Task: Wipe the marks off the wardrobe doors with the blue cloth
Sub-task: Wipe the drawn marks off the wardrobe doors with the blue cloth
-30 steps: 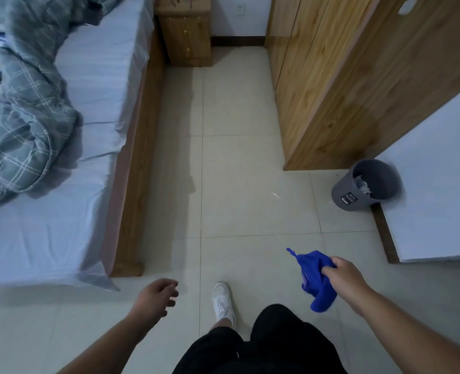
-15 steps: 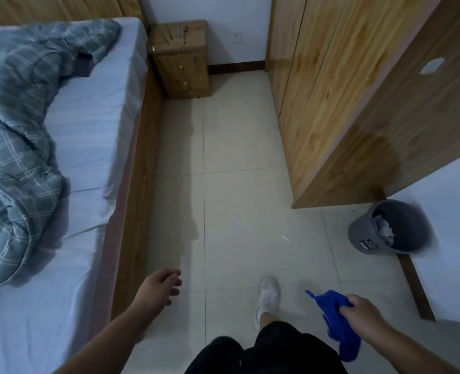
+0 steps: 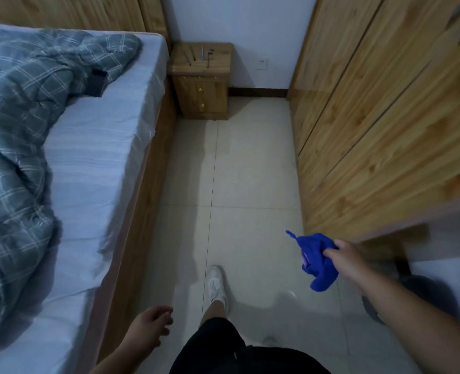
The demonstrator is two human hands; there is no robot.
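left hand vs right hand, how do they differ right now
The right hand grips the bunched blue cloth; the left hand holds nothing.
The right hand's fingers curl round the cloth; the left hand's hang loosely curled.
The right hand is out toward the wardrobe; the left hand is lower, beside the bed.
Both are bare and touch no furniture.

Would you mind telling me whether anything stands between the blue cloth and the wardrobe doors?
Nothing visible does. The right hand grips the blue cloth close beside the wardrobe doors, with only open floor near their base.
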